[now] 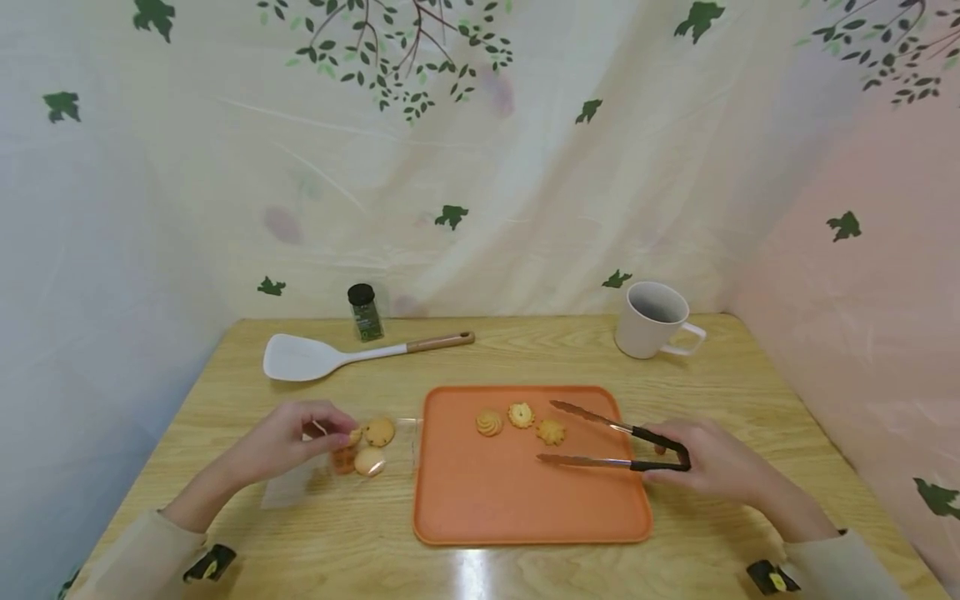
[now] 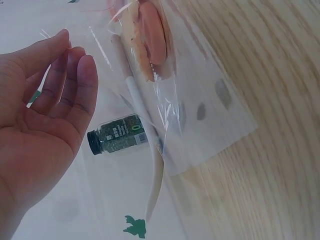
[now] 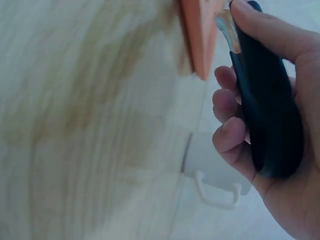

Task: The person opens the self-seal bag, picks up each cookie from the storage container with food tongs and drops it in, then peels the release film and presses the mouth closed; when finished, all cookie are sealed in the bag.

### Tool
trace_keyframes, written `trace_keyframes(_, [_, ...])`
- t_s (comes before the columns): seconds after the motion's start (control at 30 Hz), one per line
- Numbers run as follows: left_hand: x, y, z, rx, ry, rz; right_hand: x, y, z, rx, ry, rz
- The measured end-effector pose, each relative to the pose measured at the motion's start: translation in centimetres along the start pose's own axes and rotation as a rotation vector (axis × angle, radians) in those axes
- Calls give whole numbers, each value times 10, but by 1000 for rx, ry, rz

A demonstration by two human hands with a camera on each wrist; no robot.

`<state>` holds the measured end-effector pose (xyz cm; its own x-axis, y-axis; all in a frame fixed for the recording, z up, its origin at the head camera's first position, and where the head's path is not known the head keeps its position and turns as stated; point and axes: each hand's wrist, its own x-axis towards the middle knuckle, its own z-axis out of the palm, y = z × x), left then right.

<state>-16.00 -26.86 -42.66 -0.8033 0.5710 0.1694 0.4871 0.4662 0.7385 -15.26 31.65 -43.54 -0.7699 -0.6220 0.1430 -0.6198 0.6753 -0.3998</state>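
"Cream fabric sleeves, near. Hands?"

"Right hand grips black-handled metal tongs over the orange rectangular tray's right half; left hand pinches a clear plastic bag with round tan cookies, left."

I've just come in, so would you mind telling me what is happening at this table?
A person's right grip holds tongs spread open over an orange tray, where three cookies lie; the tongs are not closed on any. The left grip appears to pinch the clear packet beside the tray, with more cookies inside. A spatula, a jar and a mug sit farther back, untouched.
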Motion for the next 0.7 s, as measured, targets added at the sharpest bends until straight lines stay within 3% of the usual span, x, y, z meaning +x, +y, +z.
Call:
trace_keyframes(0.27, [0,2,-1,5,-2,-21,-6,8,5,96,-57,21])
trace_keyframes(0.43, [2,2,-1,6,-7,-33,-7,9,6,93,-54,18])
trace_keyframes(0.7, [4,-1,0,9,-1,-1,-7,13,9,89,-19,-13])
